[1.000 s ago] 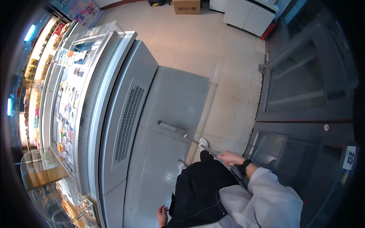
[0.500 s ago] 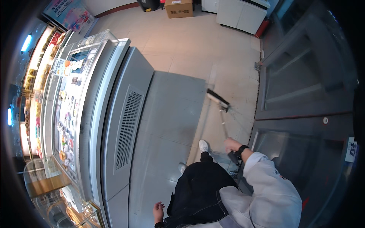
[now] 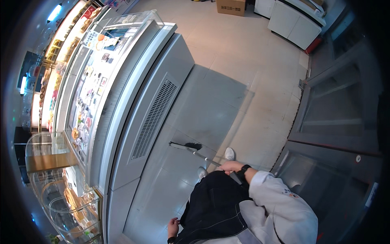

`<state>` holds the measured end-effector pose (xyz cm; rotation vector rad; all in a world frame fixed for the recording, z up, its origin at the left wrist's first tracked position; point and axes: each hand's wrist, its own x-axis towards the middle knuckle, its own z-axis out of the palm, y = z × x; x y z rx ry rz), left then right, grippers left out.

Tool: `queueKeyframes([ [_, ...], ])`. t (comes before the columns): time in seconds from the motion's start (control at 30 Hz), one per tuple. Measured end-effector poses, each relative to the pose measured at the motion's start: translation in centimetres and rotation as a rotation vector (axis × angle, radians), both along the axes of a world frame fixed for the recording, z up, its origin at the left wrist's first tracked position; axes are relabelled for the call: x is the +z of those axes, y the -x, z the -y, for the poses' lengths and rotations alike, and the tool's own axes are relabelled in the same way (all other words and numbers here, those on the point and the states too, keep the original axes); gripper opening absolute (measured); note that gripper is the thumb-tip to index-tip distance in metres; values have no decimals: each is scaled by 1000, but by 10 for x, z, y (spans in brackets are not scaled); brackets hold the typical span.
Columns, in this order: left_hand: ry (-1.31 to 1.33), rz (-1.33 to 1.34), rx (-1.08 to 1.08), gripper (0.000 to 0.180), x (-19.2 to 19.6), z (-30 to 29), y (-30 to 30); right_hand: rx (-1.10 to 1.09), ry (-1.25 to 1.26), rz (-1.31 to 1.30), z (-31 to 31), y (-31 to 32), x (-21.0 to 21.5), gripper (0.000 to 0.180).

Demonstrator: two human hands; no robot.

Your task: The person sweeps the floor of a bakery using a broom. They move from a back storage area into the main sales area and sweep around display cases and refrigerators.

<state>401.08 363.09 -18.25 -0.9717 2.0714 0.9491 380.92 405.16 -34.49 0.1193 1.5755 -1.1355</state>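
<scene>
My right hand (image 3: 230, 167), with a black watch on the wrist, is closed round the grip of a long-handled broom (image 3: 183, 146). The pale shaft runs leftward from the fist to a narrow white head with black bristles. That head lies on the grey, shadowed floor tiles, close to the base of the display counter (image 3: 122, 118). Down by my black apron (image 3: 215, 203) hangs my left hand (image 3: 174, 227), its fingers loosely bent and nothing in them.
Along the left stands the glass-topped counter, with a curved glass case (image 3: 48, 171) nearer me. Dark framed doors (image 3: 333, 110) line the right. A cardboard box (image 3: 230, 7) and white cabinets (image 3: 294, 24) are at the far end. My white shoes (image 3: 230, 153) show beyond the apron.
The broom head has swept left, from the lit tiles by the doors to the shadowed tiles near the counter. My right hand has shifted left with it. The view has turned.
</scene>
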Motion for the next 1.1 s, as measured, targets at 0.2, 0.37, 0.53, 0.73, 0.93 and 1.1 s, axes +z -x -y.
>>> queueKeyframes([
  [0.2, 64, 14, -162, 23, -62, 25, -60, -642, -11, 317, -102, -50, 95, 33],
  [0.37, 37, 28, -197, 24, -52, 0, -20, -843, -388, 151, -174, -100, 126, 38],
  [0.53, -155, -25, -100, 28, -2, -54, 65, -1012, -655, -16, -250, -130, 63, 45],
  [0.73, -110, -4, -162, 29, 2, -36, 67, -502, -1050, -41, -299, -160, -48, 21],
  [0.93, -111, -39, -177, 28, -27, 14, 32, 54, -707, -241, -228, -206, -53, 10],
  [1.1, -128, -99, -209, 26, -43, 0, -3, -1059, -242, 465, -153, -173, 20, 13],
])
